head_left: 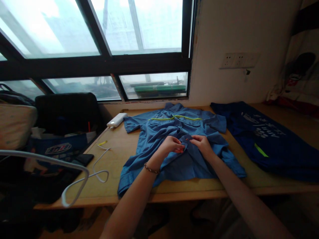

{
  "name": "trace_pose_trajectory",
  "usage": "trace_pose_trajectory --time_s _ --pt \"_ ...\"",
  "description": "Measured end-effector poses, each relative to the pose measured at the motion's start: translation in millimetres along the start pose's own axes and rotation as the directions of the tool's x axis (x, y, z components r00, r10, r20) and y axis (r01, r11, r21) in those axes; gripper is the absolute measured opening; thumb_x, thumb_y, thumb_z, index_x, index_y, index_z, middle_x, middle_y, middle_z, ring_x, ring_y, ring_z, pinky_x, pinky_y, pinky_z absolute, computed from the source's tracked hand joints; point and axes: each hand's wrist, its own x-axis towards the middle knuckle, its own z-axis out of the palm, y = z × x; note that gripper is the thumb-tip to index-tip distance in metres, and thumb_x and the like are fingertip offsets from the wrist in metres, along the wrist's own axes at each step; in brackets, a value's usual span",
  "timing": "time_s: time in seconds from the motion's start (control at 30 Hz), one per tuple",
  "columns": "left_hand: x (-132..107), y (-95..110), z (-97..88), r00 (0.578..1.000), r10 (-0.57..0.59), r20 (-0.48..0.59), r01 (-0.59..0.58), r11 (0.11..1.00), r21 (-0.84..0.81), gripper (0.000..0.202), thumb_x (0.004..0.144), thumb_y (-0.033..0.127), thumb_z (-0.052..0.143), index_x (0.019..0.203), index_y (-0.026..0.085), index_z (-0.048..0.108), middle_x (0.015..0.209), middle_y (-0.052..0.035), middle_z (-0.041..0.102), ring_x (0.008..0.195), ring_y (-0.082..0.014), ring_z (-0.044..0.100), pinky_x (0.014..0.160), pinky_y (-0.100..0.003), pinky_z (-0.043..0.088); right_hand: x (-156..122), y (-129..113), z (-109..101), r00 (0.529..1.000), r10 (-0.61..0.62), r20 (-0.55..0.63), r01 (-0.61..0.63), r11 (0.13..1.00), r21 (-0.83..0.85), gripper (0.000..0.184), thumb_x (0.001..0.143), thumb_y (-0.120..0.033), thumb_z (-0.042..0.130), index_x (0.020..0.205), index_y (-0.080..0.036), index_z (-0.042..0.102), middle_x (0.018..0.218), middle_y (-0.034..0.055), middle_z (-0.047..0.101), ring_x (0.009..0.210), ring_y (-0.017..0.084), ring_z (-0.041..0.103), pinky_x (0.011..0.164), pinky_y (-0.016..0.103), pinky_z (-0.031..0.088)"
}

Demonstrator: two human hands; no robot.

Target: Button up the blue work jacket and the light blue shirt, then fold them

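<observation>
A blue work shirt (174, 132) with yellow-green stripes across the chest lies spread on the wooden table (119, 146), collar toward the window. My left hand (170, 145) and my right hand (203, 143) meet at the middle of the shirt front. Both are closed in a pinch on the fabric along its front opening. A beaded bracelet sits on my left wrist.
A dark blue garment (264, 139) lies on the table to the right. A white power bank (116, 119) with a white cable (99, 162) sits to the left. A white clothes hanger (62, 172) juts in at the left, over bags (59, 132). Window and wall stand behind.
</observation>
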Motion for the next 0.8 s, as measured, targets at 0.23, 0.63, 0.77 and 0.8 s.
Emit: trace_pose_trajectory --time_s 0.23,0.63,0.77,0.8 --pt "-5 2 -1.0 0.997 -0.036 0.065 0.05 0.97 -0.239 0.014 0.06 0.008 0.067 0.068 0.008 0.056 0.061 -0.0085 0.064 0.065 -0.0191 0.064 0.064 -0.027 0.051 -1 -2 -1 0.996 -0.083 0.013 0.084 0.983 -0.161 0.018 0.066 -0.028 0.055 0.068 -0.017 0.069 0.067 0.0015 0.065 0.071 0.018 0.057 0.069 0.028 0.04" --pt "1 -2 1.9 0.997 -0.071 0.002 0.07 0.978 -0.196 0.011 0.06 0.012 0.067 0.067 0.009 0.058 0.057 -0.006 0.064 0.062 -0.0174 0.064 0.061 -0.026 0.052 -2 -1 3 0.999 -0.031 0.036 0.038 0.975 -0.219 0.019 0.063 -0.029 0.054 0.063 -0.016 0.068 0.061 0.0005 0.063 0.063 0.016 0.054 0.062 0.026 0.038" --pt "2 -4 -0.6 0.999 -0.048 -0.009 0.045 0.975 -0.219 0.011 0.061 0.012 0.067 0.068 0.009 0.059 0.06 -0.0074 0.065 0.062 -0.0168 0.064 0.062 -0.025 0.052 -3 0 4 0.994 0.083 0.066 -0.071 0.984 -0.165 0.022 0.061 -0.032 0.055 0.059 -0.013 0.067 0.054 0.0001 0.06 0.051 0.013 0.048 0.051 0.024 0.034" --pt "3 -5 -1.2 0.999 -0.042 -0.008 0.039 0.974 -0.224 0.011 0.062 0.012 0.067 0.068 0.009 0.059 0.061 -0.0079 0.065 0.062 -0.0169 0.064 0.062 -0.025 0.052 -3 0 4 0.993 0.104 0.064 -0.092 0.982 -0.162 0.022 0.06 -0.032 0.056 0.059 -0.013 0.067 0.052 -0.0002 0.059 0.049 0.012 0.046 0.049 0.024 0.033"
